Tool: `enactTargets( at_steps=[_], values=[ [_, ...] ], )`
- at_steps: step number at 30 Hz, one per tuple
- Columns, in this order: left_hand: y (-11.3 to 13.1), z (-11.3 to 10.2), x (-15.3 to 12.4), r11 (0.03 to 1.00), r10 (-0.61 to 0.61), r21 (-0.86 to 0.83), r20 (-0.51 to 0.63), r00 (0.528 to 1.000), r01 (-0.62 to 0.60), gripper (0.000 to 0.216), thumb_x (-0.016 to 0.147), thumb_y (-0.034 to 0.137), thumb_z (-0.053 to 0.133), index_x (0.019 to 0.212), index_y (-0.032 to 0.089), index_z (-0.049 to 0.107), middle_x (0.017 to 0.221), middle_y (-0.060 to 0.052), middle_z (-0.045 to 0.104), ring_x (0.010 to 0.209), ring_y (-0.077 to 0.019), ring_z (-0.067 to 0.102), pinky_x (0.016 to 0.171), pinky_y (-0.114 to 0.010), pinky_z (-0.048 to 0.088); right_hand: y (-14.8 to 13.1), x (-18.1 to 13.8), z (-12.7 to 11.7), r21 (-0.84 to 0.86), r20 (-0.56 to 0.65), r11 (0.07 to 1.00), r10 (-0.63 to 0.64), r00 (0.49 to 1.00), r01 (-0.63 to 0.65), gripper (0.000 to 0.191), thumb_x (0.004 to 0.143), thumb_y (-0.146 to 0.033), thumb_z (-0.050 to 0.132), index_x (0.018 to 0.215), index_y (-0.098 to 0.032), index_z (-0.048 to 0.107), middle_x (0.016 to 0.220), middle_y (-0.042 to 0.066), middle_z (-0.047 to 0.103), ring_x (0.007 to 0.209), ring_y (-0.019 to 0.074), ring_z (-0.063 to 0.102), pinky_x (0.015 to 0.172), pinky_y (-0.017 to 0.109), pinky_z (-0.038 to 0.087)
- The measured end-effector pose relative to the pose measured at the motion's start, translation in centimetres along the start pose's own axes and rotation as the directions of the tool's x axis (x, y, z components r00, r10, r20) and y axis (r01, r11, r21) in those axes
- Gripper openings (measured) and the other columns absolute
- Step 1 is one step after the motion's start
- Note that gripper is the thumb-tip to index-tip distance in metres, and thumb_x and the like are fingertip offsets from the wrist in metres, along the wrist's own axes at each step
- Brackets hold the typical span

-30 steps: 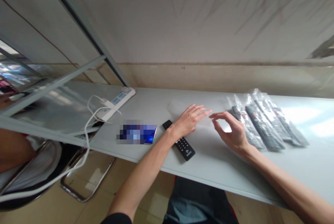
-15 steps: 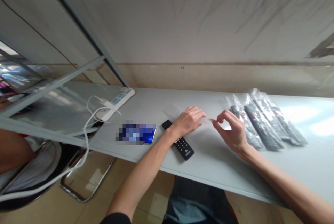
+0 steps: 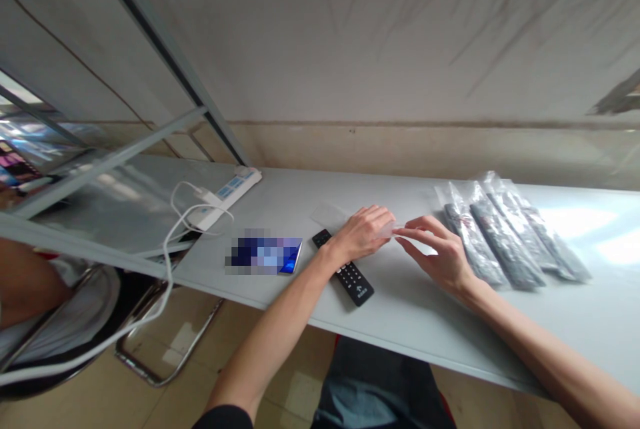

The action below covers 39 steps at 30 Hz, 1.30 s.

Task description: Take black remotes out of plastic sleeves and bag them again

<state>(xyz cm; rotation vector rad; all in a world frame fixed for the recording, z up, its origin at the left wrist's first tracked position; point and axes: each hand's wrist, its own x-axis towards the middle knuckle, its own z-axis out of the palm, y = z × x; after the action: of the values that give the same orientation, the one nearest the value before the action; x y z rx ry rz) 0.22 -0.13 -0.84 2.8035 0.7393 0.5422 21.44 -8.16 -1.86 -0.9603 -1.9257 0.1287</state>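
At far left, beyond a grey metal rail [image 3: 110, 156], a seated person's bare arm [image 3: 30, 282] is partly visible. A white cable [image 3: 167, 262] curves towards a white power strip [image 3: 233, 192] on the pale grey desk [image 3: 300, 189]. Next, a smartphone [image 3: 290, 257] lies with its lit screen blurred out. Right of it, a black remote control [image 3: 356, 284] lies slantwise, keys up, beneath the wearer's left wrist. A clear plastic bag [image 3: 325, 216] extends from behind the remote's top end to the left hand [image 3: 363, 232], whose curled fingers hold it, thumb hidden. The right hand [image 3: 435, 249] has its index finger and thumb tips close together at the bag's edge; whether they pinch it, I cannot tell. Just beyond, clear packets [image 3: 510, 239] containing slim dark items lie side by side.
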Motion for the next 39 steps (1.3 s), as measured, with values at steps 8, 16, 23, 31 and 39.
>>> enactTargets(
  at_steps=[8,16,23,31,39],
  values=[
    [-0.3,-0.1,0.0,0.998,-0.053,-0.029,0.012,0.999,0.053,0.012,0.105,0.024,0.055,0.115,0.02,0.06,0.116,-0.007,0.071,0.113,-0.024,0.066,0.102,-0.039,0.051,0.2,0.6,-0.4,-0.039,-0.043,0.994,0.096,0.994,-0.097,0.019,0.095,-0.021,0.075,0.113,-0.024,0.07,0.101,0.007,0.069,0.087,0.0221,0.067,0.076,0.039,0.058],
    [0.3,-0.2,-0.1,0.992,-0.111,-0.048,0.053,0.992,0.113,0.025,0.099,0.016,0.053,0.123,0.02,0.049,0.121,-0.01,0.066,0.115,-0.027,0.065,0.103,-0.041,0.051,-0.3,0.2,0.0,-0.009,-0.011,1.0,-0.002,1.0,0.002,0.022,0.1,-0.015,0.069,0.117,-0.025,0.078,0.088,0.004,0.071,0.075,0.0179,0.067,0.069,0.034,0.056],
    [0.5,-0.2,-0.1,0.993,-0.097,-0.065,0.067,0.993,0.102,0.018,0.102,0.019,0.048,0.119,0.022,0.045,0.121,-0.01,0.065,0.11,-0.026,0.065,0.101,-0.04,0.051,1.1,-0.2,-0.2,-0.11,0.021,0.992,0.067,0.998,-0.065,0.015,0.101,-0.025,0.069,0.106,-0.025,0.084,0.081,0.004,0.071,0.069,0.0185,0.065,0.065,0.035,0.054],
    [-0.2,-0.6,-0.6,0.999,-0.035,0.036,0.021,0.999,0.035,0.028,0.095,0.015,0.058,0.121,0.022,0.05,0.127,-0.01,0.067,0.119,-0.0284,0.063,0.106,-0.044,0.049,0.0,-0.3,0.3,-0.056,-0.003,0.997,0.053,0.999,-0.053,0.031,0.102,-0.021,0.066,0.128,-0.03,0.08,0.083,0.003,0.071,0.068,0.0177,0.063,0.065,0.034,0.054],
    [-0.3,-0.2,-0.7,0.997,-0.069,-0.045,-0.03,0.997,0.068,0.027,0.1,0.012,0.048,0.123,0.025,0.049,0.124,-0.007,0.067,0.118,-0.0255,0.064,0.103,-0.042,0.051,0.5,-0.5,0.4,-0.023,-0.059,0.995,0.101,0.993,-0.102,0.034,0.101,-0.022,0.067,0.133,-0.029,0.077,0.094,0.004,0.072,0.078,0.0194,0.068,0.07,0.035,0.057]
  ],
)
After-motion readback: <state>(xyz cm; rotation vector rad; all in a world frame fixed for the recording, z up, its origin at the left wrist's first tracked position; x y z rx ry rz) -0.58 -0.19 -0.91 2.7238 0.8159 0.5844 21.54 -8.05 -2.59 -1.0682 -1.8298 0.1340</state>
